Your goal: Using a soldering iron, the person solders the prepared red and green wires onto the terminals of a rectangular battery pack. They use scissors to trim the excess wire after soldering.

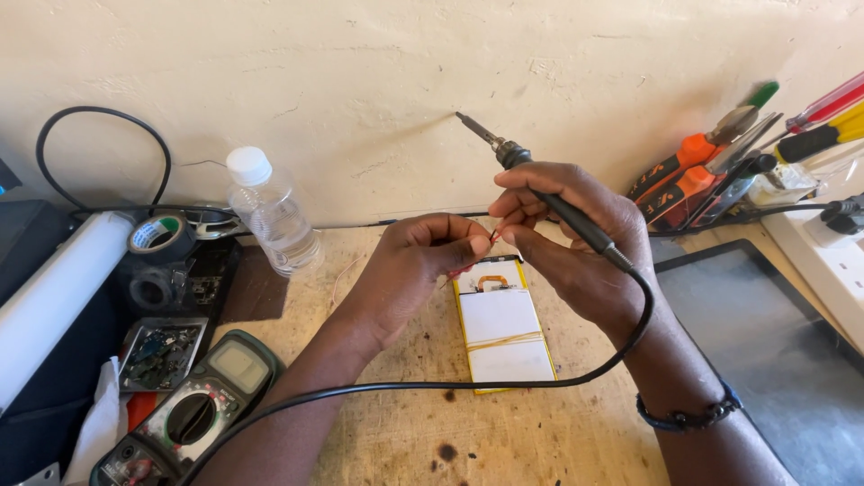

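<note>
My right hand (576, 243) holds a black soldering iron (522, 166), its tip pointing up and left toward the wall, while its fingertips also pinch a thin red wire (493, 237). My left hand (423, 261) pinches the same red wire from the left, fingertips touching the right hand's. Just below the hands a flat white battery pack with a yellow edge (502, 328) lies on the wooden bench. The iron's black cord (504, 385) loops under my right wrist and runs left across the bench.
A clear plastic bottle (270, 216) stands at the wall. A multimeter (193, 409), a circuit board (160, 353) and tape rolls (160, 236) lie at the left. Orange-handled pliers (684, 175) and screwdrivers (823, 112) lean at the right, beside a dark tablet (765, 351).
</note>
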